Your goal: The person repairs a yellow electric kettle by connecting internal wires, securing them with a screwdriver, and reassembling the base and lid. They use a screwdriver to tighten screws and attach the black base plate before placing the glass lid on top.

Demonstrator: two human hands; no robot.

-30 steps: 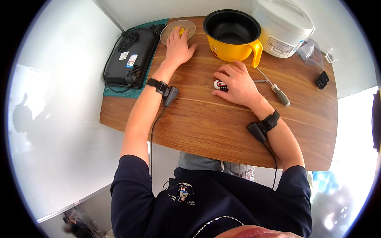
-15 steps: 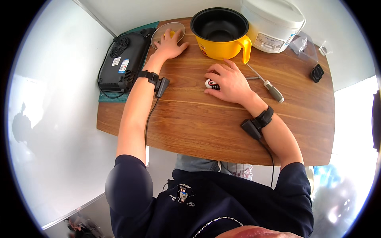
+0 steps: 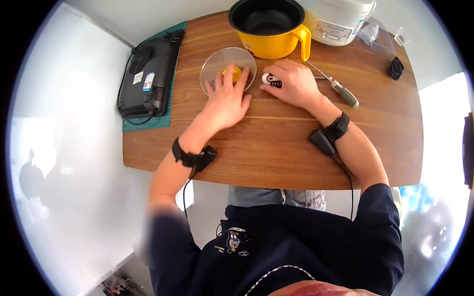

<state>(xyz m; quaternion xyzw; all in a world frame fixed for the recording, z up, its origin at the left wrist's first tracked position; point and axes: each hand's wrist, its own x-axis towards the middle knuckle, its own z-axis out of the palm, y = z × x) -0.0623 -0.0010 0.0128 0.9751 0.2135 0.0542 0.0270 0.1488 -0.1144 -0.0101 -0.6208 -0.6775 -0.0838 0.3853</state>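
Note:
A round glass lid (image 3: 210, 61) with a yellow knob (image 3: 236, 74) lies on the wooden table left of centre. My left hand (image 3: 226, 98) reaches over it, its spread fingers straddling the knob and pressing on the glass. To the right, my right hand (image 3: 296, 83) is curled over a screwdriver with a white, red and black handle (image 3: 272, 80). A thin metal shaft shows past the far side of that hand; the grip between is hidden. Just beyond lies another screwdriver (image 3: 345, 93) with a grey handle. The yellow pot (image 3: 269, 47), black inside, stands behind both hands.
A black appliance (image 3: 153, 74) lies with its vent upward on a green mat (image 3: 169, 106) at the left. A white rice cooker (image 3: 331, 27) stands behind the pot. Clear plastic packaging (image 3: 377, 39) and a small black object (image 3: 395, 68) are at the right. Cables trail from both wristbands.
My left hand has brought the glass lid from beside the black appliance toward the right and nearer, close to my right hand. My right hand keeps its hold on the screwdriver.

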